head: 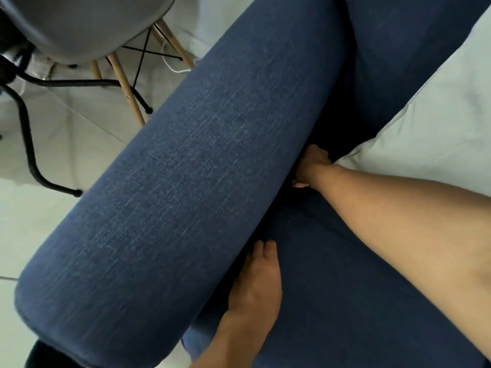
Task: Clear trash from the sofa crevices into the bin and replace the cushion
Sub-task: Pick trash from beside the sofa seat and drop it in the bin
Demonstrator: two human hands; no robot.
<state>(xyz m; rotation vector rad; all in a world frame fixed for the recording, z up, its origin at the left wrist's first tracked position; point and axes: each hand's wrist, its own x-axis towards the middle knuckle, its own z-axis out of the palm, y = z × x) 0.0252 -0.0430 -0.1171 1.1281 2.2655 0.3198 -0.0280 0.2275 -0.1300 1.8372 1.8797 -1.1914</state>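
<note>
A dark blue fabric sofa fills the view, its rounded armrest point(186, 187) running diagonally beside the seat point(345, 288). My left hand point(256, 282) lies flat on the seat with its fingertips pushed into the dark crevice along the armrest. My right hand point(313, 166) reaches deep into the same crevice further back, fingers curled and partly hidden in shadow. Whether it holds anything cannot be seen. A pale grey cushion point(438, 115) rests on the seat at the right, its corner touching my right wrist. No trash and no bin show.
A grey shell chair point(79, 25) with wooden legs stands on the white tiled floor point(53, 155) at the upper left. Black metal legs point(29, 144) of other furniture and a white cable point(175, 66) lie beside it.
</note>
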